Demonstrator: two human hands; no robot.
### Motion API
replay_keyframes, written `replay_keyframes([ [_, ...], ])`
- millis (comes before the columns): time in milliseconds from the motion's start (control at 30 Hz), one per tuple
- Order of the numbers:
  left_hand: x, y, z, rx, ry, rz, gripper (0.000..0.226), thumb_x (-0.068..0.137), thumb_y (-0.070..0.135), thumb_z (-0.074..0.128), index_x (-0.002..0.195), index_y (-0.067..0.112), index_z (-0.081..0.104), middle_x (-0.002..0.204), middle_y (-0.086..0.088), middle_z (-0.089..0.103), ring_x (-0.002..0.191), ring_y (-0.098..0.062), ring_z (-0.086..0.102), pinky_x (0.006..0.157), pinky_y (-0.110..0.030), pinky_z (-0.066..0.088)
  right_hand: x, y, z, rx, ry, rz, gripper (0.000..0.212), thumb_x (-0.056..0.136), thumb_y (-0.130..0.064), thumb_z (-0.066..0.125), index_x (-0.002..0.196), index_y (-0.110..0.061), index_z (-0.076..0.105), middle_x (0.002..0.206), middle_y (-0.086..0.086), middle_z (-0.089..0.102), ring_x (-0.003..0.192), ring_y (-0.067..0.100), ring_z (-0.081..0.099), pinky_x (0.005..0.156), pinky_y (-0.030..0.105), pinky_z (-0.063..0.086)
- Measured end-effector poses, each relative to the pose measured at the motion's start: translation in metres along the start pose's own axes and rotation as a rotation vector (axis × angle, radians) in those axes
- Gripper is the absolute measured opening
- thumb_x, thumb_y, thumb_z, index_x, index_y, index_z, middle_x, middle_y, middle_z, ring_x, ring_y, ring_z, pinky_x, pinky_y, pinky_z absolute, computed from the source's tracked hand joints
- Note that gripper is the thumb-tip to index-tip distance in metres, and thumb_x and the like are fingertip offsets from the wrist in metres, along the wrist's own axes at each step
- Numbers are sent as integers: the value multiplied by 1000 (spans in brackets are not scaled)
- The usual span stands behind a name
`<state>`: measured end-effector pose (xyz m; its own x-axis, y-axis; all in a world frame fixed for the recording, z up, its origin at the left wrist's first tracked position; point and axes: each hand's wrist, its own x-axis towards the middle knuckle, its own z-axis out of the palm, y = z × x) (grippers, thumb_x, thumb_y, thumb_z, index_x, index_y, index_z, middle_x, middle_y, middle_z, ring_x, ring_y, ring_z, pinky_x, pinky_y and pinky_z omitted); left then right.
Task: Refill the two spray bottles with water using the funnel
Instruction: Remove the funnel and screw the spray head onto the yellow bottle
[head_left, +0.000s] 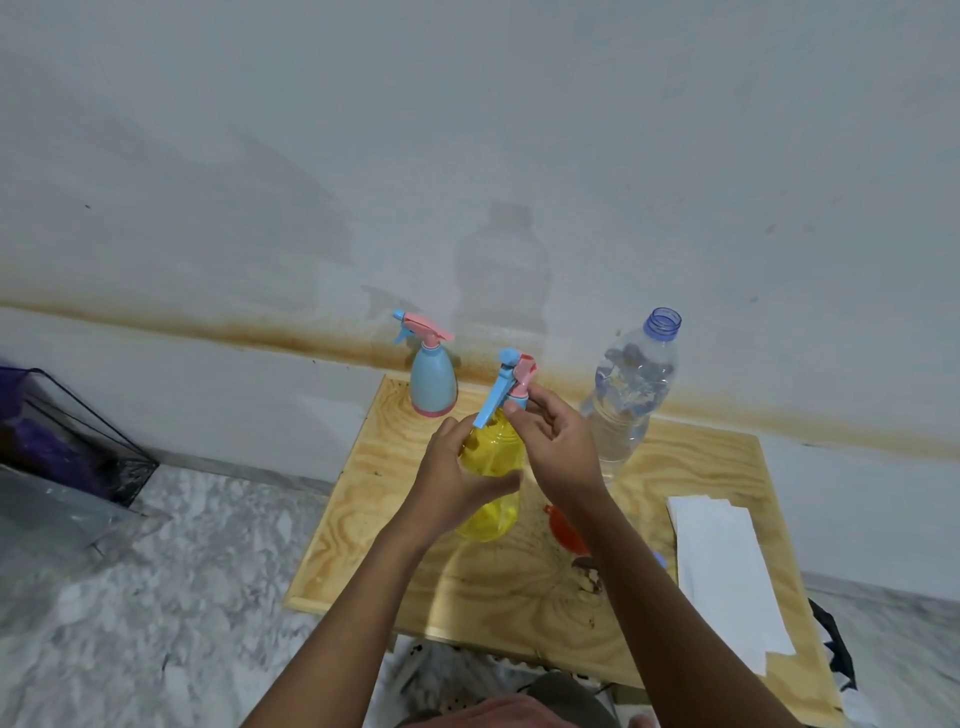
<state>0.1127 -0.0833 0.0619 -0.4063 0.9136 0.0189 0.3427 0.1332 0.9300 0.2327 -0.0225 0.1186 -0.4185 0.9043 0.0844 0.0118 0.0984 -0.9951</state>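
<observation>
Both hands are closed on the yellow translucent plastic spray bottle (491, 457), which stands upright near the middle of the pale plywood tabletop (722, 467). The left hand (457, 470) wraps its fingers round the bottle's body, and the right hand (553, 439) pinches the pink collar at the neck, just under the pink-and-blue trigger head (511, 382), which sits tilted on the bottle. Whether there is water inside the yellow bottle cannot be told.

There are two spray bottles in all. The second, a light blue opaque spray bottle with a pink base (434, 382), stands upright at the far edge of the tabletop, its trigger head on. One clear plastic water bottle (628, 397) stands to the right of the hands, uncapped, with some water in it. One orange plastic funnel (563, 530) lies on the wood behind the right forearm, partly hidden. One folded white paper towel (727, 566) lies flat at the right side.

The tabletop stands against a grey-white wall (467, 130) marked by a brown stain line low down. The floor is grey-and-white marble (182, 597). A clear plastic box holding something purple (62, 441) sits on it at the left.
</observation>
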Motion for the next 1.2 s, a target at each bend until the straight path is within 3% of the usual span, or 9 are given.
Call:
replay_keyframes([
  [167, 2, 1, -1, -16, -5, -29, 75, 61, 36, 89, 127, 36, 54, 120, 17, 52, 110, 8, 50, 87, -12, 43, 2, 5, 1, 2, 30, 8, 22, 86, -19, 74, 102, -31, 66, 104, -1, 74, 101, 17, 70, 97, 43, 53],
  [267, 1, 2, -2, -21, -18, -14, 76, 66, 24, 90, 130, 39, 51, 124, 25, 45, 110, 21, 43, 83, 0, 36, 5, 3, -5, 6, 15, 22, 19, 83, -18, 77, 95, -25, 64, 101, -3, 72, 100, 13, 69, 93, 35, 53],
  [367, 1, 5, -3, -15, -3, 1, 79, 65, 28, 90, 135, 29, 54, 122, 13, 50, 110, 9, 48, 84, -4, 39, 9, -3, -10, 84, -21, 56, 9, 91, -12, 68, 90, -17, 61, 89, -6, 69, 86, 2, 67, 79, 19, 51],
  [467, 2, 9, -2, -18, 20, 34, 73, 63, 32, 89, 129, 30, 58, 108, 4, 54, 104, -8, 54, 83, -16, 42, 10, -5, -13, 120, -25, 57, 9, 94, -11, 64, 102, -14, 63, 95, -3, 71, 91, 5, 68, 78, 18, 50],
  [633, 3, 18, -3, -50, 32, 64, 68, 61, 36, 85, 125, 34, 61, 105, 4, 56, 104, -9, 56, 79, -17, 41, 4, -11, -7, 82, -45, 4, 22, 94, -15, 64, 116, -13, 66, 100, -10, 73, 92, -4, 68, 75, 10, 49],
  [800, 2, 28, -7, -115, -3, 64, 66, 61, 35, 85, 123, 33, 62, 106, 5, 59, 102, -5, 59, 79, -19, 45, 3, -15, -4, 130, -26, -29, 20, 96, -6, 57, 110, -19, 66, 99, -9, 74, 98, 2, 68, 82, 17, 50],
  [933, 1, 38, -11, -138, -6, 86, 65, 63, 30, 83, 124, 37, 62, 105, 1, 60, 99, -1, 58, 77, -10, 43, 3, -17, 4, 207, 64, -32, 21, 87, -3, 70, 104, -9, 61, 99, 0, 71, 94, 5, 69, 83, 23, 54],
  [1033, 1, 43, -12, -140, -8, 102, 64, 68, 21, 85, 125, 39, 62, 108, -1, 61, 102, -4, 59, 79, -16, 45, 2, -21, 11, 210, 113, -57, 28, 83, -5, 74, 106, -11, 59, 99, 0, 70, 95, 8, 68, 85, 26, 54],
  [1200, 0, 49, -19, -145, 1, 128, 57, 66, 24, 85, 118, 37, 64, 107, -2, 62, 98, -5, 59, 78, -13, 46, 0, -25, 10, 262, 42, -25, 24, 100, -13, 51, 115, -25, 65, 115, -6, 72, 112, 10, 65, 95, 32, 52],
])
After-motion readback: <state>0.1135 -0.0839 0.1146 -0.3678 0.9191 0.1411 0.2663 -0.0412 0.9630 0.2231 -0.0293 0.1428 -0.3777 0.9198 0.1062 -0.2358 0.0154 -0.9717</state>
